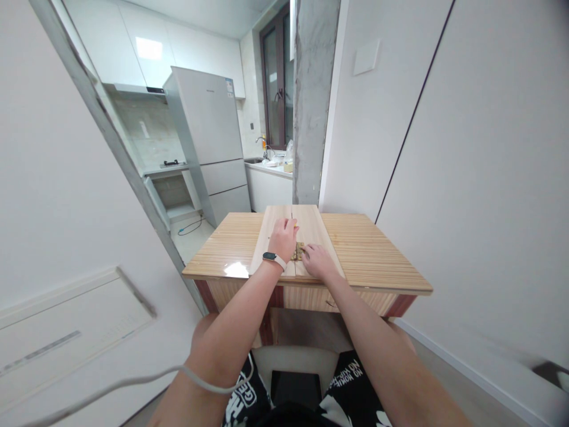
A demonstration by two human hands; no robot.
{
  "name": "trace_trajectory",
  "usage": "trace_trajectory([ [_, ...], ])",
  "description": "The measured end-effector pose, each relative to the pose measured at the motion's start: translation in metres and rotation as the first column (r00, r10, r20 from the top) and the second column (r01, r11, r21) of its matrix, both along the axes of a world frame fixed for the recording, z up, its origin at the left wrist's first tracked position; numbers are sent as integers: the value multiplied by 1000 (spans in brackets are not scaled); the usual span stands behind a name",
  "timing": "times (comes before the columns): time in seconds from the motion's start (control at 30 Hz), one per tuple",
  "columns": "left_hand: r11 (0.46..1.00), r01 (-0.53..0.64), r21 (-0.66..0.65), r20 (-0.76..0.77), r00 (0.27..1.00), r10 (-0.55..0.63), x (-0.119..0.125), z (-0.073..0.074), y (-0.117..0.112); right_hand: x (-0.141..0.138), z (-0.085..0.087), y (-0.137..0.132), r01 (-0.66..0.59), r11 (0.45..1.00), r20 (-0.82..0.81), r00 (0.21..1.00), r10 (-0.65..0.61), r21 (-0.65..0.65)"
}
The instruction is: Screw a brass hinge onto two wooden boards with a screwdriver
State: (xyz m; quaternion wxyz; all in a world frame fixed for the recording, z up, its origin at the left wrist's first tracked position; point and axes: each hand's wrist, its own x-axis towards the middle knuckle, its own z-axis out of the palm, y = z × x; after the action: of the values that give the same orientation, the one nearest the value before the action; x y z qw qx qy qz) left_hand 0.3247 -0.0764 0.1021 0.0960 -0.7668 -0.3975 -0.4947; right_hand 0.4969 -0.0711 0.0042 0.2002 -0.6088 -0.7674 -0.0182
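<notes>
Two pale wooden boards (311,222) lie side by side on the table, with a narrow seam between them. A brass-coloured hinge (299,251) sits across that seam, partly covered by my fingers. My left hand (283,236), with a band on its wrist, is closed above the seam, just beyond the hinge. A bit of yellow shows at its fingertips; the rest of what it holds is hidden. My right hand (316,260) rests on the right board, its fingertips closed on the hinge's right side.
The boards lie on a wood-grain table (373,249) with a drawer (331,299) under its front edge. A pale cable (146,378) runs across my left arm. White walls stand at both sides; a refrigerator (217,118) is beyond, to the left.
</notes>
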Motion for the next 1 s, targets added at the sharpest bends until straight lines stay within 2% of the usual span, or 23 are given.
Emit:
trace_trajectory([
  [0.17, 1000, 22, 15, -14, 1000, -22, 1, 1, -3, 0, 1, 0, 8, 1000, 8, 1000, -8, -10],
  [0.47, 998, -42, 35, -19, 999, 43, -6, 7, -5, 0, -1, 1, 0, 1000, 8, 1000, 0, -15],
  [1.0, 999, -46, 26, 12, 999, 45, -4, 4, -3, 0, 0, -2, -1, 1000, 8, 1000, 1, 4],
])
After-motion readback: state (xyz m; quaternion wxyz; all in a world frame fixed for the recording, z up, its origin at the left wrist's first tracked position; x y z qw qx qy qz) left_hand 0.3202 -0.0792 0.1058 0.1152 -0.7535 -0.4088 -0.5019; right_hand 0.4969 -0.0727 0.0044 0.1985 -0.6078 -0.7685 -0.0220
